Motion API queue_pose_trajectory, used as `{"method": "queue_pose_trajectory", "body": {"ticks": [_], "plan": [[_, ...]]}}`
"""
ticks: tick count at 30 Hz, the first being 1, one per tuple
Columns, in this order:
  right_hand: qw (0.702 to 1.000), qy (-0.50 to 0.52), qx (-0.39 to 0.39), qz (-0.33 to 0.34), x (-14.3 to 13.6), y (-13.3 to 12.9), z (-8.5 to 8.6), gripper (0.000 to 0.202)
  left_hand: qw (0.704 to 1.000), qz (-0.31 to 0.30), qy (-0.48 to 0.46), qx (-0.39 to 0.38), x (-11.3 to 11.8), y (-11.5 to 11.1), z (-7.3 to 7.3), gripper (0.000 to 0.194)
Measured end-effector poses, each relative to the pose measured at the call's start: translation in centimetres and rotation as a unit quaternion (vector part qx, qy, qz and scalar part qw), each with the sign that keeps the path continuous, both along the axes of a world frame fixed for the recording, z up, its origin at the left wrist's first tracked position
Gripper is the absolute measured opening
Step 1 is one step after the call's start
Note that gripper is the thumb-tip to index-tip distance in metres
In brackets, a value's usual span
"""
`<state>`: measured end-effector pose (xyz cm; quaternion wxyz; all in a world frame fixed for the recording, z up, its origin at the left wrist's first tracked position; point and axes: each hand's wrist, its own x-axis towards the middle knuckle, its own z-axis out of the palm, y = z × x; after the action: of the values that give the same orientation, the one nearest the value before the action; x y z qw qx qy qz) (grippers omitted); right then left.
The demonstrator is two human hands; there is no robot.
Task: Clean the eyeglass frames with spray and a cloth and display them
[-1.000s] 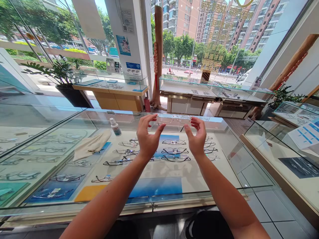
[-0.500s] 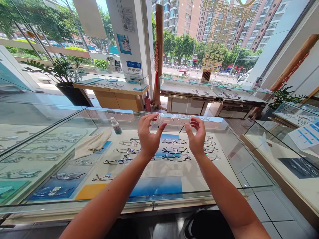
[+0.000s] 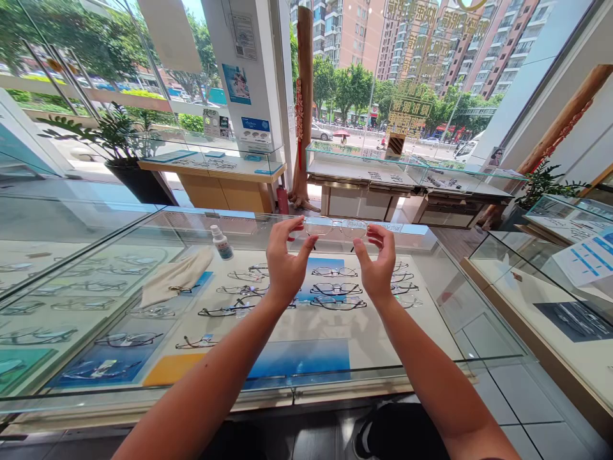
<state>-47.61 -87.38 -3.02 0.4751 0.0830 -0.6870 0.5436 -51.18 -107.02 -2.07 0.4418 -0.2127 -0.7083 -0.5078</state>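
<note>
Thin-rimmed glasses (image 3: 337, 223): held up between both hands, roughly level, seen against the far edge of the glass surface (image 3: 407, 338) and apart from it; dark arm tips showing below the rims.
Left hand (image 3: 287, 259): fingers clamped on the left end of the glasses, thumb below, index finger above; exact contact, rim or hinge, too small to tell.
Right hand (image 3: 378, 265): fingers pinched likewise on the right end, thumb to the near side, the others curled beyond.
Two-ended pinch: bridge unsupported; could tilt or slip from a loosened thumb on either side.
Slim rims: probably easy to bend; at risk of twisting or splaying from an uneven pull by the hands.
Lenses: open to smudges, most likely from a thumb sliding inward past the rim.
Hard glass below: a scratch or chip as the probable cost of a drop.
Spray bottle (image 3: 221, 244): upright, left of the left hand; could be toppled by a wide leftward swing.
Beige cloth (image 3: 177, 278): crumpled close beside the bottle, perhaps a pouch; could be dragged along by the same swing.
Display frames (image 3: 338, 289): in rows, apparently under the glass; a busy backdrop, likely to make faint rims hard to judge during any lowering.
</note>
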Motion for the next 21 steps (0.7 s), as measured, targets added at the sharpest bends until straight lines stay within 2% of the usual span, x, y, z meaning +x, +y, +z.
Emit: {"method": "queue_pose_trajectory", "body": {"ticks": [12, 21], "plan": [[0.998, 0.036, 0.042, -0.036, 0.36, -0.11, 0.31, 0.034, 0.999, -0.037, -0.032, 0.011, -0.5, -0.16, -0.39, 0.046], [0.998, 0.043, 0.04, -0.023, 0.42, -0.05, 0.49, 0.032, 0.999, -0.034, -0.036, 0.02, -0.86, -0.28, -0.57, 0.046]]}}
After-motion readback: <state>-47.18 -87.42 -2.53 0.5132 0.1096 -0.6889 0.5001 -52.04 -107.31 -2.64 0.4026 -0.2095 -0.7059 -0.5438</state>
